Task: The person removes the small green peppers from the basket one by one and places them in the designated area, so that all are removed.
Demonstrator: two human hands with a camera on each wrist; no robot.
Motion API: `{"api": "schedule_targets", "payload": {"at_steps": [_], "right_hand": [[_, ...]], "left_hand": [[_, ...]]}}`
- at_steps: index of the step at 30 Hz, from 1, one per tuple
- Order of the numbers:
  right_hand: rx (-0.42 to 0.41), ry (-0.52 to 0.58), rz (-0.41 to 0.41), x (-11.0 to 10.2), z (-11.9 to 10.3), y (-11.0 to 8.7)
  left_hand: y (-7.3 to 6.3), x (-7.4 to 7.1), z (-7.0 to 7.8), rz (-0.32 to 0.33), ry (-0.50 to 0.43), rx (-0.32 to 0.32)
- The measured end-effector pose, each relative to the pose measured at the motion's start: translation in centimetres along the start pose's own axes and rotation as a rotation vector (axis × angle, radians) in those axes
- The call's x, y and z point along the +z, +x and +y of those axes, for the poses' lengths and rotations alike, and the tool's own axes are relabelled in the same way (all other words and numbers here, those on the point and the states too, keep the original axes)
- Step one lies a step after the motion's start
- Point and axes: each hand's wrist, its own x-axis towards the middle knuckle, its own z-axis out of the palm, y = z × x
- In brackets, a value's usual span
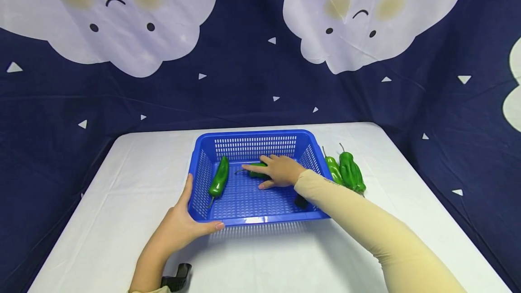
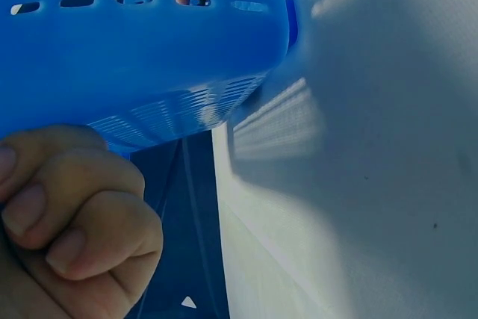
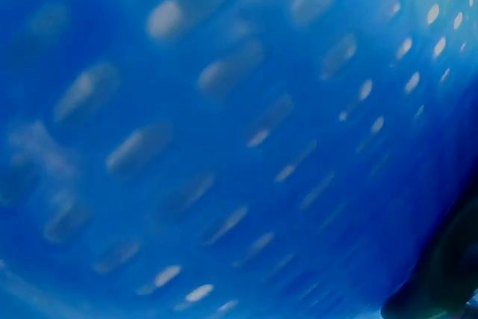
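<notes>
In the head view, the left hand [image 1: 183,223] grips the basket's [image 1: 248,220] near-left corner, seemingly steadying it; the right hand [image 1: 282,172] spreads open fingers over a pepper [image 1: 256,175] inside. The left wrist view shows curled fingers [image 2: 104,229] by the basket; the right's, blurred slots.

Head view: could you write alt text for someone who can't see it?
A person's right hand is spread over a green pepper in a blue basket while the left hand holds the basket's near-left corner. A second pepper lies inside, at left; more peppers lie on the white table, right of the basket.
</notes>
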Motion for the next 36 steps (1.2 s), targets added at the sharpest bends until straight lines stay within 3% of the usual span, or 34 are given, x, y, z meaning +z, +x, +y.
{"api": "schedule_targets", "payload": {"at_steps": [11, 20, 31, 36], "right_hand": [[0.058, 0.113, -0.005, -0.2, 0.1, -0.2], [-0.022, 0.088, 0.020, -0.4, 0.0, -0.4], [0.179, 0.138, -0.068, -0.7, -0.7, -0.4], [0.235, 0.226, -0.104, -1.0, -1.1, -0.6]], "left_hand": [[0.1, 0.1, 0.0, -0.005, -0.009, -0.006], [0.0, 0.1, -0.1, -0.002, -0.008, 0.001], [0.0, 0.1, 0.0, -0.006, -0.011, -0.001], [0.0, 0.1, 0.0, -0.009, -0.020, -0.003]]}}
